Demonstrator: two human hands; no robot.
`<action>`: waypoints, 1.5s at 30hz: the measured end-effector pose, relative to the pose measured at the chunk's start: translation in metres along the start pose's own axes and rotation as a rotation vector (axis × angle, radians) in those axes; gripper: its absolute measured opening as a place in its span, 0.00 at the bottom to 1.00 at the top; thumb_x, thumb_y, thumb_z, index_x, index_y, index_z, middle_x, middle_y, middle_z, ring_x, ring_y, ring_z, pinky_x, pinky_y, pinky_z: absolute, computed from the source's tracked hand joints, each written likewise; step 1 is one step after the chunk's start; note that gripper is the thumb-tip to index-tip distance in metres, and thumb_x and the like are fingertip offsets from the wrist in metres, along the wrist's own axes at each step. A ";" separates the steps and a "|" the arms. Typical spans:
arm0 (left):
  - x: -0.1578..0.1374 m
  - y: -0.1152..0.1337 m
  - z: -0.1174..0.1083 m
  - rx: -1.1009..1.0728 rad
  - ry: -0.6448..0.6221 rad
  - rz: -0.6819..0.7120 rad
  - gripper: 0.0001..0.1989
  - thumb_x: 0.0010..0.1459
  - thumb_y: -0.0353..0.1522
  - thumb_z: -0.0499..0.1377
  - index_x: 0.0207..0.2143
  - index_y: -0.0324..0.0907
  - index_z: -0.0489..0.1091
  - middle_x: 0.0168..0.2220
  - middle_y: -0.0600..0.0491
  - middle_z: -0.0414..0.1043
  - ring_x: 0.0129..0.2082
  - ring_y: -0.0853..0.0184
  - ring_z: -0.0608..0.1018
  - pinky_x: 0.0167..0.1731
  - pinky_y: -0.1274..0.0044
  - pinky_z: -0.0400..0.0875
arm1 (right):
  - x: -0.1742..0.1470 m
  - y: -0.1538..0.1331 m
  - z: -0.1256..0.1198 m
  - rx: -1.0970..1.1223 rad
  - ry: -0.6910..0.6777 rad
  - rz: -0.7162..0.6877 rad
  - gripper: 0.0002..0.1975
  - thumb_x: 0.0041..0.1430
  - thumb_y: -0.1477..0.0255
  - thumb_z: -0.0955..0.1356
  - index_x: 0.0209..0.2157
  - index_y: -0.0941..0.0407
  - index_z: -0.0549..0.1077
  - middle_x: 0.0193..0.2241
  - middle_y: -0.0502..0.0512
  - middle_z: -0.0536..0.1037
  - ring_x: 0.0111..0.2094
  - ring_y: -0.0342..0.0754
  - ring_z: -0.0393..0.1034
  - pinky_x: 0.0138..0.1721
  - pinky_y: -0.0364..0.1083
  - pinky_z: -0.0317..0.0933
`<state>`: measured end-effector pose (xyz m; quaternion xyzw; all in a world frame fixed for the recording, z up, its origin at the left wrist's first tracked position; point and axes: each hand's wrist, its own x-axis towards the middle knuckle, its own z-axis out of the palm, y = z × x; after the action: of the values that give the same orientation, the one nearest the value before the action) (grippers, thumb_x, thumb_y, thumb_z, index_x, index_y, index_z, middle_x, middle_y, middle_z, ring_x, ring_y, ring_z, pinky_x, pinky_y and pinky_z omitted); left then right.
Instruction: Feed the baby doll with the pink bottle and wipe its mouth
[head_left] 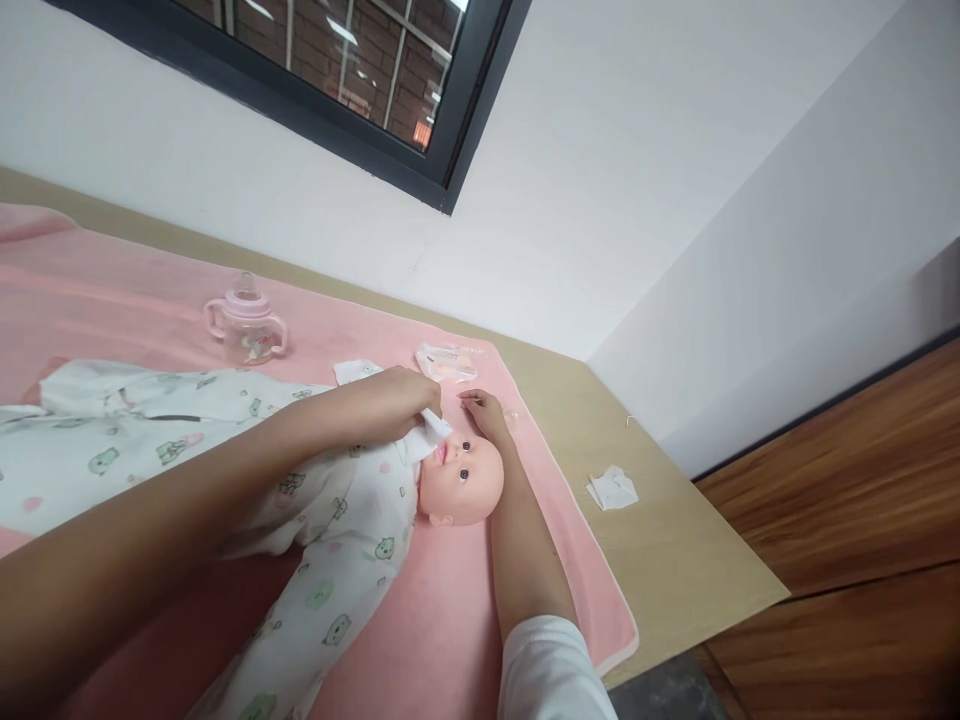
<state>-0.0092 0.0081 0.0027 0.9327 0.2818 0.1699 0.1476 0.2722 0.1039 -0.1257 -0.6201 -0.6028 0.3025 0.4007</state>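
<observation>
A baby doll point(469, 478) lies on its back in a white outfit point(352, 520) printed with green and pink animals, its bald head toward the right. My left hand point(401, 402) is closed around a white tissue point(430, 432), whose folded edge reaches the doll's mouth and chin. Part of the tissue is hidden under that hand. Past the doll's head, my right hand point(484, 412) rests with loosely bent fingers apart from the face, holding nothing visible. The right forearm lies against the crown of the head.
A pink baby bottle point(247, 325) with two handles stands behind the doll. A clear plastic packet point(448, 362) lies beyond the hands. The pink blanket point(592, 590) covers much of the wooden table point(675, 560), where a crumpled white tissue point(613, 488) sits. A wall rises behind.
</observation>
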 end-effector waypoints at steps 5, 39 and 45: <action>0.002 0.003 -0.002 0.006 0.010 -0.004 0.09 0.45 0.22 0.54 0.19 0.42 0.58 0.23 0.50 0.65 0.25 0.64 0.70 0.28 0.73 0.56 | 0.000 0.000 0.000 0.010 0.003 0.011 0.10 0.55 0.76 0.65 0.36 0.56 0.77 0.33 0.52 0.81 0.38 0.44 0.75 0.51 0.47 0.66; 0.004 0.004 0.003 0.157 0.132 0.207 0.24 0.40 0.15 0.50 0.31 0.46 0.78 0.36 0.54 0.78 0.40 0.62 0.76 0.42 0.73 0.65 | -0.003 -0.004 0.000 -0.023 0.011 -0.012 0.10 0.55 0.77 0.65 0.36 0.57 0.77 0.39 0.55 0.81 0.39 0.45 0.76 0.51 0.47 0.67; 0.003 0.014 0.003 0.089 0.052 0.237 0.26 0.37 0.13 0.48 0.29 0.44 0.79 0.35 0.55 0.78 0.37 0.64 0.74 0.39 0.75 0.63 | -0.002 -0.005 0.001 -0.028 0.010 -0.005 0.10 0.55 0.77 0.64 0.35 0.57 0.77 0.36 0.53 0.82 0.38 0.44 0.76 0.51 0.47 0.67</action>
<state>0.0014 -0.0021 0.0062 0.9604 0.1804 0.1976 0.0778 0.2689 0.1021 -0.1222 -0.6258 -0.6064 0.2901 0.3956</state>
